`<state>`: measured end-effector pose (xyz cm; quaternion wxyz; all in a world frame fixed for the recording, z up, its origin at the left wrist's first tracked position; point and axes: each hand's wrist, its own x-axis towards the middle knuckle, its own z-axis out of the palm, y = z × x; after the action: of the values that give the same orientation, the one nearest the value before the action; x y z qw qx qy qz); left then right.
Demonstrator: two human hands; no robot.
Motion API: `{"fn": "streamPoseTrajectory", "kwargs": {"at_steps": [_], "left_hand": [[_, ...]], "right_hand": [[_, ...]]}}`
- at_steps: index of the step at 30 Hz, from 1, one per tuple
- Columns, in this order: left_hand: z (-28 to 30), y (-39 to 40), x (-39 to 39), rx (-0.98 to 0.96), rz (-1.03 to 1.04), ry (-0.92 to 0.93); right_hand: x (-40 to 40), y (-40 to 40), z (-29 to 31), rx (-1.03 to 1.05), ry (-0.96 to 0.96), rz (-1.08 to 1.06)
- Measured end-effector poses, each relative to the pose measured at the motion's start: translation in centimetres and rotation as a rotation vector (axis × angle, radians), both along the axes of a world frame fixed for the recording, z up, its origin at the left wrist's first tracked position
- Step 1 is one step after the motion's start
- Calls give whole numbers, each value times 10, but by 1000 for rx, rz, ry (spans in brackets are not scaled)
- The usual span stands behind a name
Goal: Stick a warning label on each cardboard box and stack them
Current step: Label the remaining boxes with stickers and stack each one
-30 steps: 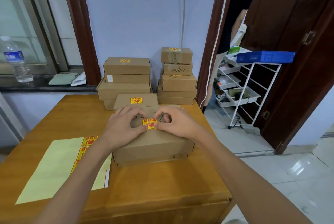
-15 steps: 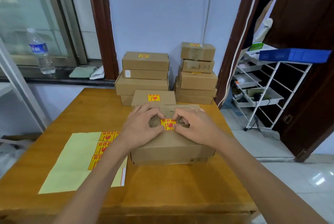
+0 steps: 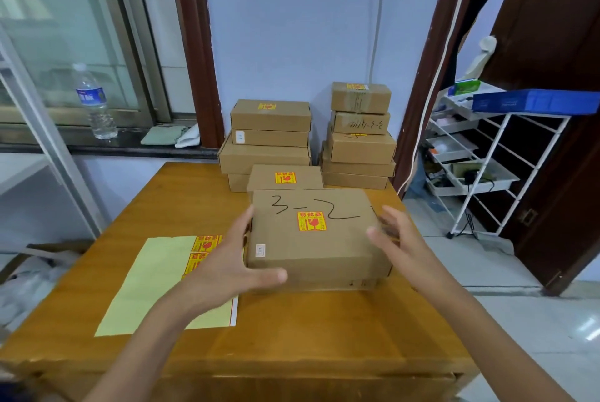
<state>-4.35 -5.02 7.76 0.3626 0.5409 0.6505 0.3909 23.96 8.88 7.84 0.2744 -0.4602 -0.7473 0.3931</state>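
On the surface (image 3: 292,336), both hands, left (image 3: 227,268) at 9 o'clock, right (image 3: 394,239) at 3, flank the labelled box (image 3: 311,239), fingers straight, gripping nothing.

even, soft daylight from the window (image 3: 65,28), glare on the floor tiles (image 3: 587,327), wide-angle bending at the edges.
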Motion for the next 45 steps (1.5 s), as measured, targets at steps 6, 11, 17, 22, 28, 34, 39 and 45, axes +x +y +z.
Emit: {"fn": "streamPoseTrajectory", "kwargs": {"at_steps": [6,11,17,22,28,34,39,45], "left_hand": [[25,0,-11,245,211,156],[77,-15,-70,356,305,240],[102,-39,-176,369,391,216],[70,-45,-259,269,465,239],[-2,-30,-310,186,547,194],[-52,11,-340,118,506,130],[-59,68,-344,119,449,196],[-62,106,-354,20,414,187]], "right_hand": [[-37,-33,33,176,-207,124],[-96,-27,76,316,-75,125],[-214,-18,97,335,-26,154],[-306,-18,65,297,-16,204],[-373,-7,2,197,-134,204],[-403,12,-39,302,-367,100],[-419,27,-46,908,-677,-14],[-436,51,-50,936,-856,-20]]}}
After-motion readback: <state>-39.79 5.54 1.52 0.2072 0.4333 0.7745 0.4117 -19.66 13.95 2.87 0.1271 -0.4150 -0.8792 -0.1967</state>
